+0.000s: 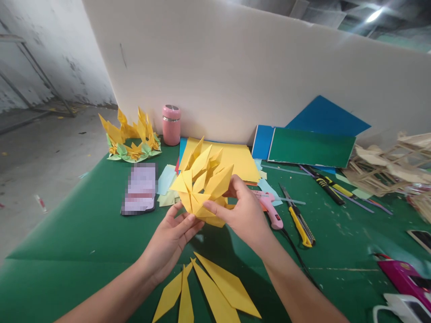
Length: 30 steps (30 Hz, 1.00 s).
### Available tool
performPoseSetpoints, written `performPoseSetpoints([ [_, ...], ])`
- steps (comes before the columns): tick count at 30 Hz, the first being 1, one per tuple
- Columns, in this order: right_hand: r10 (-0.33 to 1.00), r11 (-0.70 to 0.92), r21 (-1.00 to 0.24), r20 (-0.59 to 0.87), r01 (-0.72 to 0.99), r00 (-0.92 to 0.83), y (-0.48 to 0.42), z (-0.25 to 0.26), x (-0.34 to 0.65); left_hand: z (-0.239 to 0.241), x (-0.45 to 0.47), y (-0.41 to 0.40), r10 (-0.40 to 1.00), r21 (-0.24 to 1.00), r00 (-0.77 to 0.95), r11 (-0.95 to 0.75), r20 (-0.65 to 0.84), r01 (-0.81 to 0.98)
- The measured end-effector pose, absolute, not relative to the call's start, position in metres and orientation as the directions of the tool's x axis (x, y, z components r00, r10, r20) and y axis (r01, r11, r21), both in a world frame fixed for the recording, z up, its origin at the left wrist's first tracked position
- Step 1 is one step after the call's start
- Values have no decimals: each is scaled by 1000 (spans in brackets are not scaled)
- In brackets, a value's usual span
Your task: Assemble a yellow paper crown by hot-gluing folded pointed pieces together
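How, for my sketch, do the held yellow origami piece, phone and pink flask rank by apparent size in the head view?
1. Yellow origami piece
2. Phone
3. Pink flask

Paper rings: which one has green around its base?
The far-left ring near the pink bottle; the held ring, in the left hand and right hand, shows only yellow.

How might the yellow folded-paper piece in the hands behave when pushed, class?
The yellow folded-paper piece is probably light, being thin sheet. Its sharp creases likely give some stiffness, though the slender points sticking up could bend easily.
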State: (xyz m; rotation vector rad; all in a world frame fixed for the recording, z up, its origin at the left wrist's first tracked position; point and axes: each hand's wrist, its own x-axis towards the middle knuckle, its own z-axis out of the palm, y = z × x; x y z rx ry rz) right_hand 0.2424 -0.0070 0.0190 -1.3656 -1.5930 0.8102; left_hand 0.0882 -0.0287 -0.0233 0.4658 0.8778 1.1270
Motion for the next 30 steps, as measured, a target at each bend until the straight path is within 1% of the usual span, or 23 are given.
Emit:
performPoseSetpoints([
  [5, 986, 150, -875, 165, 460, -7, -10, 19, 238, -22, 90, -29, 920, 724, 151, 380, -363, -576],
  [12, 988, 117, -874, 149, 472, 31, -10, 20, 237, -19, 91, -30, 919, 721, 144, 379, -368, -579],
  [17, 988, 150, -838, 145, 525, -52, -9, 18, 238, -20, 92, -32, 917, 717, 148, 383, -370, -583],
  [20, 981, 194, -829, 172, 525, -90, -10, 18, 238, -21, 92, -32, 921, 723, 150, 377, -361, -579],
  [30, 981, 190, -812, 183, 551, -68, -11, 19, 237, -23, 93, -32, 915, 708, 155, 388, -373, -590],
])
